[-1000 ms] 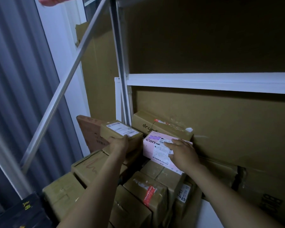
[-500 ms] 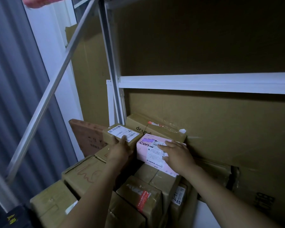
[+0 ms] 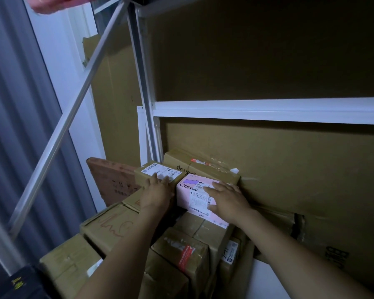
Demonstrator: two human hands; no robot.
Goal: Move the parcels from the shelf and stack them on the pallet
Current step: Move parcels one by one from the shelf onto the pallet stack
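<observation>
Two bare arms reach onto a heap of parcels [image 3: 181,253] under a white shelf beam [image 3: 268,111]. The left hand [image 3: 158,193] lies with fingers straight on a small brown labelled parcel [image 3: 151,170]. Just beside it, at its 3 o'clock, sits a pink parcel [image 3: 188,199]; the right hand [image 3: 227,199] rests flat on top, fingers spread. A taped brown box [image 3: 212,171] lies at the pink parcel's 12 o'clock

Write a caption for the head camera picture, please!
Left hand on a small brown box, right hand on a pink box.
</observation>
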